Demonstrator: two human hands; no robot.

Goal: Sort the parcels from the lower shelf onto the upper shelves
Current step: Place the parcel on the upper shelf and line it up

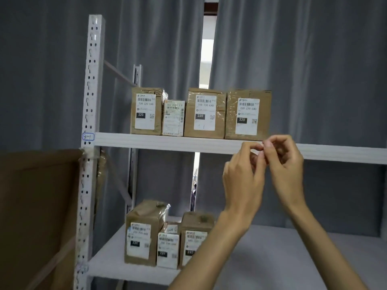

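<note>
Several brown taped parcels with white labels stand in a row on the upper shelf (167, 141); the rightmost parcel (248, 115) sits just above my hands. Three parcels stand at the left of the lower shelf (109, 266): a tall one (142, 235), a small white-labelled one (168, 248) and one (193, 233) partly behind my left forearm. My left hand (244, 181) and my right hand (287, 162) are raised together in front of the upper shelf's front edge, fingertips pinched against each other. I cannot make out anything between them.
A white perforated upright (90, 122) carries a tag marked "3-1" (88, 136). A large brown cardboard sheet (37, 216) leans at the left. Grey curtains (303, 59) hang behind, with a narrow gap. The right parts of both shelves hold no parcels.
</note>
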